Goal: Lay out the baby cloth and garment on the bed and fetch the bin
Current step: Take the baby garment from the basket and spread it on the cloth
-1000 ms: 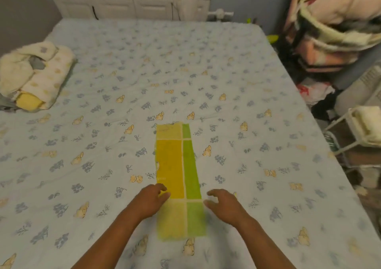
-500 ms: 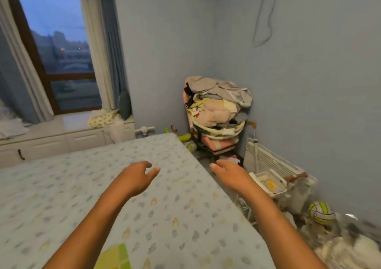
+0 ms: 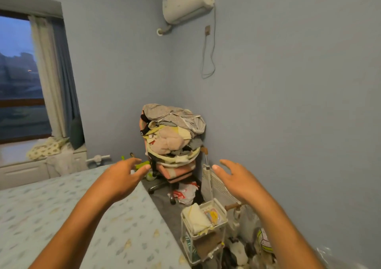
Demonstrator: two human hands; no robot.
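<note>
No baby cloth or garment shows on the stretch of bed (image 3: 61,217) that is in view; only the patterned sheet is visible there, so whether the laying-out is done cannot be judged from this angle. No bin can be picked out with certainty either. The nearest candidate is a small white wire cart (image 3: 203,229) standing on the floor just beside the bed's corner, its top tray holding a folded pale cloth and some small items, but whether that counts as the bin is unclear.

Both hands are raised in front of the body with nothing in them. The left hand (image 3: 123,175) hovers above the bed's far corner, fingers spread and slightly curled. The right hand (image 3: 237,178) is held out over the floor gap, above the cart, fingers apart and empty.

Beyond them, a chair (image 3: 173,145) piled high with clothes fills the room's corner, with a white panel heater (image 3: 214,184) against the wall next to it.

Fetching the bin looks like the part still to do.
</note>
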